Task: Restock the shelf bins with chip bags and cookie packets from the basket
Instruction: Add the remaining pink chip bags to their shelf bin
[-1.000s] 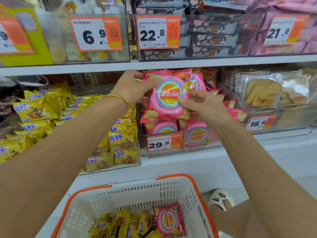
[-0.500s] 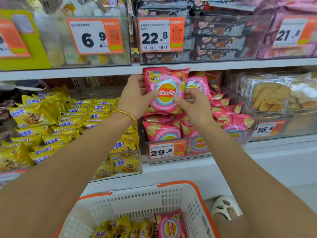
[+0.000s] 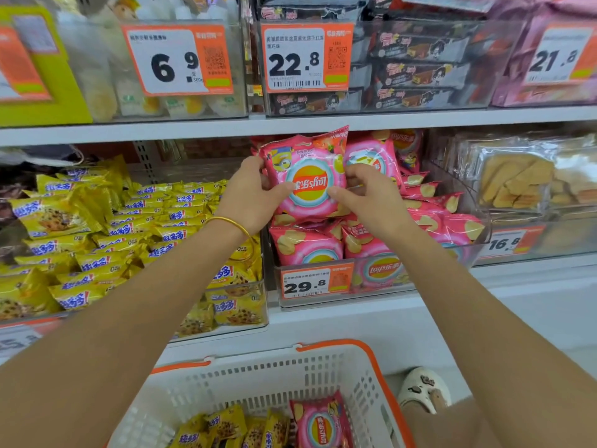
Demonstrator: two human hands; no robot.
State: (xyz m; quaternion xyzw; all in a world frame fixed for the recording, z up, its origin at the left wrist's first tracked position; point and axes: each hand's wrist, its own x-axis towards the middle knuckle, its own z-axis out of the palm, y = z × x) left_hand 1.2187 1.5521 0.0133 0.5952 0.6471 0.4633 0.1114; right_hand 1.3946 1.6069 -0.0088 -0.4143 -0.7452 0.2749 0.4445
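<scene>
**Pink chip bag lifted to the top of its bin**

A second ago the pink chip bag (image 3: 310, 179) was held low and tilted in front of the clear bin (image 3: 323, 302), covering the bags behind its front wall. Now it is higher and nearly upright. Its top edge is close under the upper shelf (image 3: 290, 124) and its bottom edge meets the top of the pile of matching bags (image 3: 307, 247), whose front row has come into sight. Both hands rose with it — the left hand (image 3: 248, 195) and right hand (image 3: 368, 195) grip its lower sides, thumbs on the front. The right hand, earlier lower than the left, is now level with it.
</scene>
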